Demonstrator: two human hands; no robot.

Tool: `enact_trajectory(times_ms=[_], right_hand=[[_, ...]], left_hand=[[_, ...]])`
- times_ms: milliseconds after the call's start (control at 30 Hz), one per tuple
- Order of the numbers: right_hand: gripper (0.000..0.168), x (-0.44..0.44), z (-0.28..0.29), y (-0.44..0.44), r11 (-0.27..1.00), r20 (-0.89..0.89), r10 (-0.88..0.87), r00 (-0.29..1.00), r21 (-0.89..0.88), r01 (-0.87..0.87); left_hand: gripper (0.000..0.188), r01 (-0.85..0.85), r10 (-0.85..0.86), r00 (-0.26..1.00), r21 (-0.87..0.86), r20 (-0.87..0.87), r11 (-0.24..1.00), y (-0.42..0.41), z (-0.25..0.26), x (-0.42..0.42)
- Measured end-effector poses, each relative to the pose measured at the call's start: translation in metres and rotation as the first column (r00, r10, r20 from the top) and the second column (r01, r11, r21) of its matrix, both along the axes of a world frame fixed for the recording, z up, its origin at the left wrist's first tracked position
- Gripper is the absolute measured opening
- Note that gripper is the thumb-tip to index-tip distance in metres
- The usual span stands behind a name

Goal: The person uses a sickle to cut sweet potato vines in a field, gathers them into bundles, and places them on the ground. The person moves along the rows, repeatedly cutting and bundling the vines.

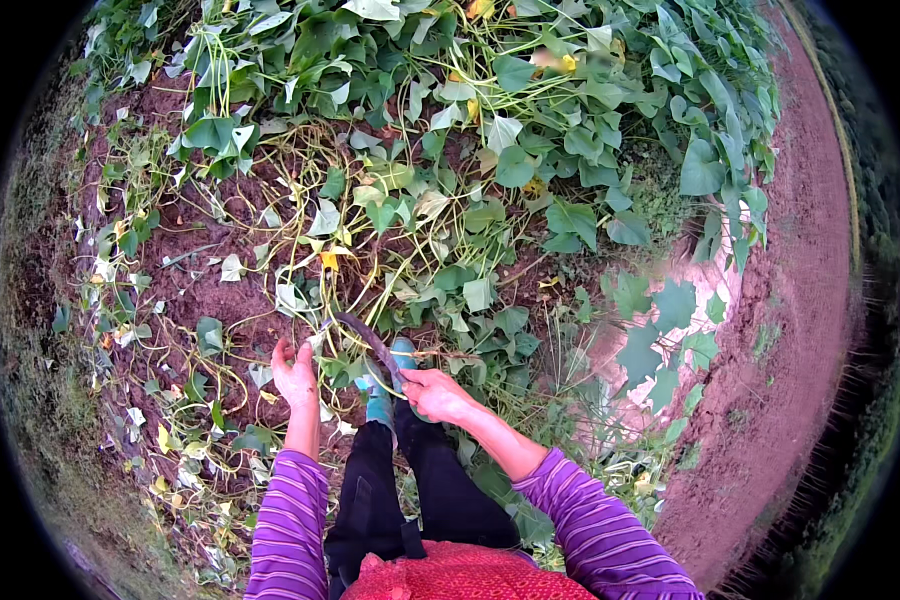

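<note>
My right hand (436,396) grips the lower end of a curved, dark, sickle-like tool (371,339). The tool arcs up and left, and its far end lies among pale vine stems (328,289), so the tip is partly hidden. To the left, my left hand (297,375) is raised with its thumb and fingers apart, close to the stems and holding nothing that I can see. Sweet-potato-like vines (450,232) with green and some yellowed leaves sprawl over reddish soil (202,262) in front of me.
Denser leafy vines (570,97) grow ahead, and cut or wilted vines (187,465) lie to the left. My blue-green shoes (379,409) stand among the stems. A bare reddish dirt strip (802,300) runs along the right, past a bright patch with larger leaves (645,352).
</note>
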State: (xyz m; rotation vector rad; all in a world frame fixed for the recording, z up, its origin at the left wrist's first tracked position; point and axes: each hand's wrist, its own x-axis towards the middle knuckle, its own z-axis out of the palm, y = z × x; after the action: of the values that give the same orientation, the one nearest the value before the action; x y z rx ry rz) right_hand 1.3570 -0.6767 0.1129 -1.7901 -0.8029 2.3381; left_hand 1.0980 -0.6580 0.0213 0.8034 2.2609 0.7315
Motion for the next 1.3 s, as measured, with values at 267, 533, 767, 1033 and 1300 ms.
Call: enact_trajectory(times_ms=[267, 533, 767, 1033, 1300], right_hand=[[0.045, -0.071, 0.019, -0.007, 0.987, -0.101, -0.014, 0.995, 0.156, 0.029], [0.046, -0.106, 0.041, -0.004, 0.994, -0.214, -0.110, 0.971, -0.033, 0.105], [0.047, -0.092, 0.024, -0.019, 0.886, -0.119, -0.426, 0.897, -0.257, 0.387], [0.045, 0.010, -0.113, 0.021, 0.643, 0.299, -0.753, 0.586, 0.145, 0.752], [0.013, 0.060, -0.215, 0.115, 0.313, 0.247, -0.912, 0.326, -0.094, 0.945]], left_hand=[[0.050, -0.221, 0.378, 0.478, -0.308, 0.793, 0.925, 0.006, 0.025, 0.008], [0.030, -0.210, 0.210, 0.254, -0.158, 0.944, 0.965, -0.004, 0.034, -0.032], [0.019, 0.515, -0.566, 0.805, -0.263, -0.180, 0.816, -0.032, 0.057, -0.117], [0.021, 0.468, -0.688, 0.419, -0.508, -0.593, 0.723, -0.024, 0.082, -0.358], [0.039, 0.498, -0.726, 0.541, -0.534, -0.425, 0.684, 0.008, 0.004, -0.224]])
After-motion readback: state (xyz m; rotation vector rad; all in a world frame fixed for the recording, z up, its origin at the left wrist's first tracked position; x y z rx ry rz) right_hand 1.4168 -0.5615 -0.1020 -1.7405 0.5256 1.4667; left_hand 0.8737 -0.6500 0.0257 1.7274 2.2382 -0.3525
